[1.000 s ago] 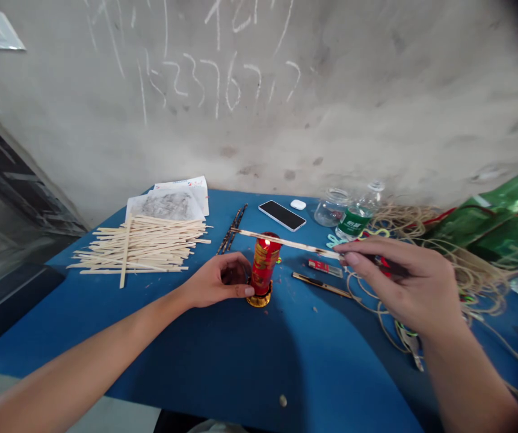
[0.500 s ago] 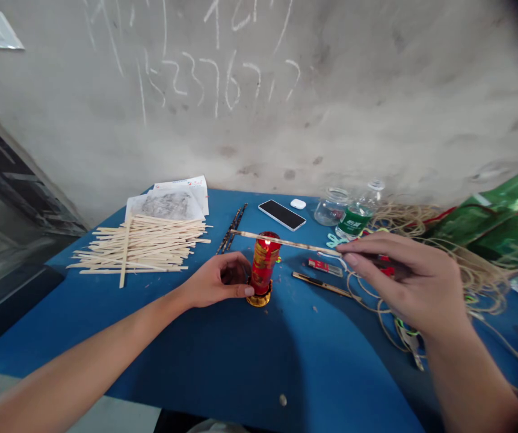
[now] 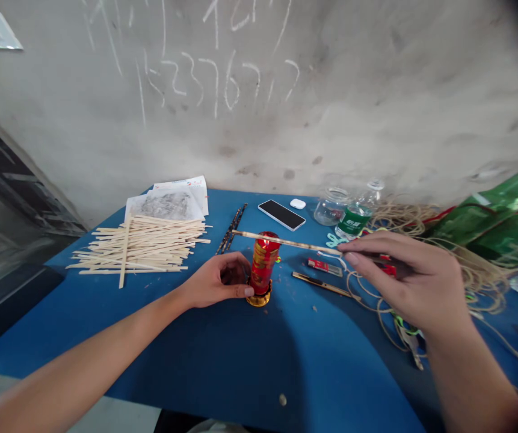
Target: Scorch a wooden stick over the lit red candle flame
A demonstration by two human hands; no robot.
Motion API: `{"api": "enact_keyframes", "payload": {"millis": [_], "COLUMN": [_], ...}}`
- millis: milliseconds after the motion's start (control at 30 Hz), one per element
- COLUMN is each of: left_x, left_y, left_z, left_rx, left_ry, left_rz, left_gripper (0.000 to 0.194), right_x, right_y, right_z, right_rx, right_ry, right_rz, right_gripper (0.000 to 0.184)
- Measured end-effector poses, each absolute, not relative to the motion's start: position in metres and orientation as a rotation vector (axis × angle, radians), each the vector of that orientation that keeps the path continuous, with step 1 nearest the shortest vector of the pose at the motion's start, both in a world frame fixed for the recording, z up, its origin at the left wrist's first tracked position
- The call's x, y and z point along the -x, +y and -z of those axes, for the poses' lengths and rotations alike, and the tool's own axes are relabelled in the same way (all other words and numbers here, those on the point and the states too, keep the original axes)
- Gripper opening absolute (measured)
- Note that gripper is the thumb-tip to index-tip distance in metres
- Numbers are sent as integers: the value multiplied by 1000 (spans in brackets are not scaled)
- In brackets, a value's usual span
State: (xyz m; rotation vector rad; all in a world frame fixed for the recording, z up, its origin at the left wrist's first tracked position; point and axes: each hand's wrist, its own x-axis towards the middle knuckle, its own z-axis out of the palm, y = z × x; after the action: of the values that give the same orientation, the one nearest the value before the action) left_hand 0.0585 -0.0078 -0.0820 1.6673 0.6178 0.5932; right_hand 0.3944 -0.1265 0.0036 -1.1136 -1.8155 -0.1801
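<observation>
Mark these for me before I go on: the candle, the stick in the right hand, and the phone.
Candle point(image 3: 263, 268): head view, on the middle of its red side.
Held stick point(image 3: 289, 243): head view, about midway along its visible length.
Phone point(image 3: 282, 215): head view, on its dark screen.

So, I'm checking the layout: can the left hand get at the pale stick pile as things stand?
Probably yes: nothing visible blocks the left hand from the pale stick pile, though reaching means leaving the red candle.
</observation>
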Motion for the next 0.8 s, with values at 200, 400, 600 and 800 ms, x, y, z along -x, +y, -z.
{"api": "enact_keyframes", "payload": {"millis": [200, 400, 600, 800], "left_x": [-59, -59, -58, -58], "left_y": [-8, -8, -9, -9], "left_z": [81, 81, 79, 79], "left_rx": [-1662, -1678, -1686, -1696], "left_ry": [610, 614, 629, 633], "left_rz": [-593, -598, -598, -607], "left_gripper": [51, 52, 52, 54], "right_x": [-393, -391, -392, -392], "right_y": [-126, -127, -126, -125], "right_z": [-2, -3, -4, -4], "right_rx": [1120, 1125, 1097, 1078], "right_ry": [-1815, -1795, -1800, -1795], "right_rz": [170, 168, 192, 203], "right_gripper": [16, 15, 17, 19]}}
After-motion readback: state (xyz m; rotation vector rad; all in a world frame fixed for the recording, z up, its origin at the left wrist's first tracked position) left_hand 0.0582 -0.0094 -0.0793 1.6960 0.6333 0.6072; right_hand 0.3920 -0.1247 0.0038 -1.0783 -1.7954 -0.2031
